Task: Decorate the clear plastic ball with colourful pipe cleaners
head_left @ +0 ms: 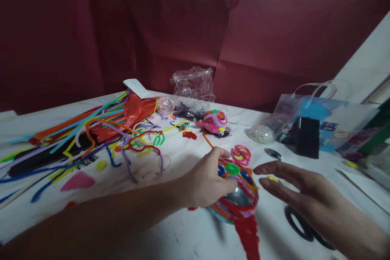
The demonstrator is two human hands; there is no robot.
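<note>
My left hand (202, 183) is closed on the left side of a round craft ball (242, 197) wound with colourful pipe cleaners. The ball has a green disc, dark blue discs and a shiny clear or silvery area, and a red fuzzy strip (247, 235) hangs from its near side. My right hand (310, 199) is just to the right of the ball, thumb and fingers apart, holding nothing. A pink coiled pipe-cleaner piece (240, 155) lies just beyond the ball. Under my right hand are black loop handles (298, 223), probably of scissors.
Loose pipe cleaners (91, 130) and a red plastic wrapper (138, 109) cover the left side. A second decorated ball (215, 121) and a crumpled clear bag (195, 83) stand farther back. To the right are a black box (307, 137) and a printed carrier bag (338, 118).
</note>
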